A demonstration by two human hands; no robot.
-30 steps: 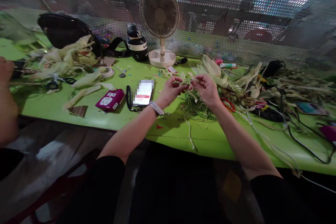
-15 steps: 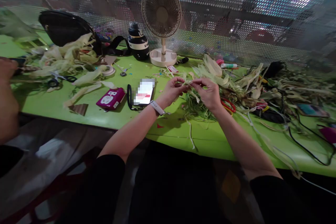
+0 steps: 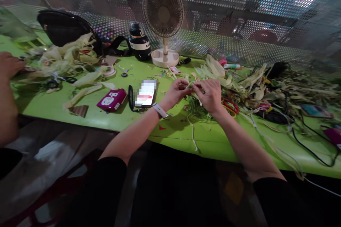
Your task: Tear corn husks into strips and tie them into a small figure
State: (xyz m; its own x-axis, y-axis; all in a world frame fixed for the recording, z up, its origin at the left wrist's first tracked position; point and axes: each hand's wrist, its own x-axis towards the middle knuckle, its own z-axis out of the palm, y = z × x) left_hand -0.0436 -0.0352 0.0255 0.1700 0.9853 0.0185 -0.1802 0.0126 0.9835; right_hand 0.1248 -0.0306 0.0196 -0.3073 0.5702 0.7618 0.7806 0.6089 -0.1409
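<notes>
Both my hands meet over the green table [image 3: 176,127], fingertips close together. A pale green strip of corn husk [image 3: 190,86] shows between them, partly hidden by the fingers. My left hand [image 3: 177,94], with a light watch band at the wrist, pinches its near end. My right hand [image 3: 209,94] is closed on the other side of it, thumb against the fingers. Beneath lies a heap of thin green shreds [image 3: 199,111], and a pale twisted cord [image 3: 194,136] trails from it towards the table edge. Dried corn husks [image 3: 214,67] lie just behind my right hand.
A lit phone [image 3: 146,94] and a purple pouch [image 3: 112,100] lie left of my hands. Behind stand a fan [image 3: 163,10] and a black bottle [image 3: 140,42]. Scissors [image 3: 60,81] lie by more husks. Red-handled scissors [image 3: 231,106] sit right. Another person's hand [image 3: 10,64] is far left.
My right hand has turned slightly, its back now more towards me, and its fingers have curled in. The other person's hand at far left has moved a little rightwards.
</notes>
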